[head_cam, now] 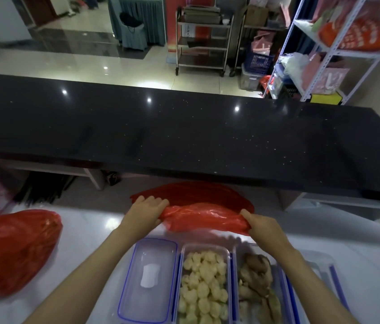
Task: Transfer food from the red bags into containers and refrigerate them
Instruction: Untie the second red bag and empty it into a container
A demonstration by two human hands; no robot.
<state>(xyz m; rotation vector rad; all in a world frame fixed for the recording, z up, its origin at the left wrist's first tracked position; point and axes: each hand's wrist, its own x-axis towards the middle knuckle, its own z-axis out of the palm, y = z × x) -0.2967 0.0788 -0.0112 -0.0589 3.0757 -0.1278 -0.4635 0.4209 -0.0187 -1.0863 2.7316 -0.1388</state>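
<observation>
Lower centre of the frame, on the white surface: both hands grip one flattened red bag. Left hand has its fingers curled shut over the bag's left end; right hand has its fingers pinched closed on the right end. Bag's long axis runs left-right across the frame, stretched between the two hands, each hand at one end, neither nearer. It looks empty or close to it, limp and flat; contents can't be confirmed.

Just below the bag, toward the bottom edge, three clear boxes sit side by side. Left box has its lid on; can't tell what's inside. Middle box is open and full of pale yellowish chunks. Right box is open with brownish knobbly pieces, possibly ginger. Another lid lies at lower right, partly behind the right forearm.

Second red bag sits bulging at the left edge, well apart from the hands, nearer the left arm. Looks still full.

Judgement: the held bag seems done and is being folded or bunched. Next likely step: set it aside, reach left for the full bag. Two open boxes need lids before the fridge. No fridge in view.
</observation>
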